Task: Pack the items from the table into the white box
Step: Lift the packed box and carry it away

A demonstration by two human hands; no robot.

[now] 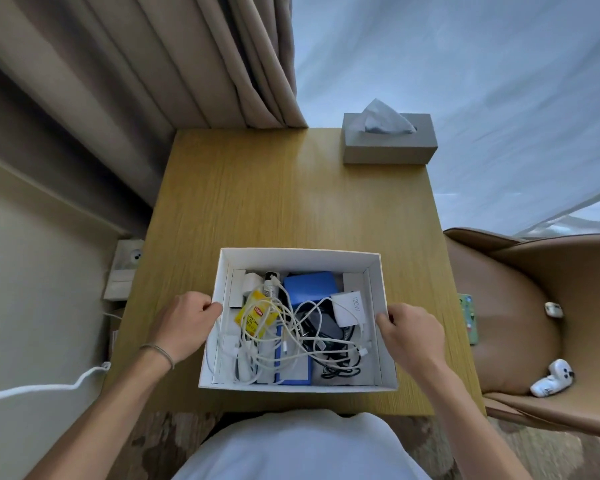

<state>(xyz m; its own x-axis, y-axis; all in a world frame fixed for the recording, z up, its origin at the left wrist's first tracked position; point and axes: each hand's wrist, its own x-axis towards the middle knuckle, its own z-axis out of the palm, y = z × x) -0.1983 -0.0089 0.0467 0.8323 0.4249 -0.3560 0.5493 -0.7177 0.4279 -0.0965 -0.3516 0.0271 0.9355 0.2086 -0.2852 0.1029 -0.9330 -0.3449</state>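
Observation:
The white box (pixel 302 258) sits open on the near half of the wooden table (pixel 291 195). Inside lie a yellow tea packet (pixel 257 315), tangled white cables (pixel 291 336), a blue case (pixel 310 287), a white 120W charger (pixel 349 308), a dark adapter (pixel 321 323) and a blue-edged flat item (pixel 293 370). My left hand (pixel 187 323) grips the box's left wall. On the opposite side my right hand (pixel 407 332) grips the right wall with its thumb over the rim.
A grey tissue box (pixel 388 140) stands at the table's far right corner. A tan chair (pixel 534 306) to the right holds a white game controller (pixel 551 377), an earbud case (pixel 553 310) and a green phone (pixel 468 317). Curtains hang behind; a white cable (pixel 49 388) trails left.

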